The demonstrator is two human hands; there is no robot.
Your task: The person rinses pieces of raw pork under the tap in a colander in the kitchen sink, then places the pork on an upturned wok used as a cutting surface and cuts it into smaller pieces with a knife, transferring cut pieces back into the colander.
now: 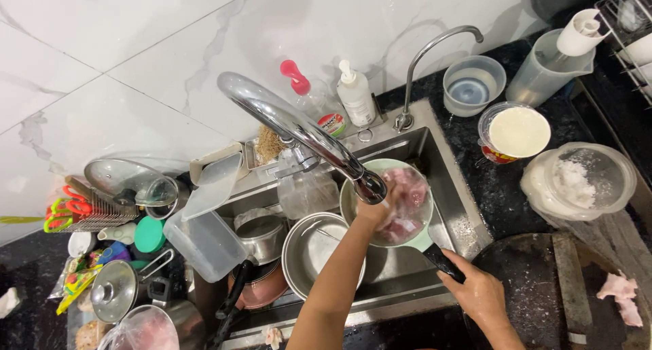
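A pale green round pan [422, 240] holding pink raw meat [409, 190] sits in the steel sink [445, 180], under the head of a big chrome tap [299, 129]. My left hand [375, 213] reaches into the pan at its left side and touches the meat. The tap's head hides its fingers. My right hand [479, 292] is closed around a black handle [445, 260] that runs from the pan's near rim over the sink's front edge.
Steel pots [319, 245], a plastic tub [204, 245] and lids fill the sink's left. Soap bottles [356, 95] and a thin second tap [424, 58] stand behind. On the black counter at right are bowls [519, 131], a jug, and a dark round board [523, 289] with meat scraps [621, 292].
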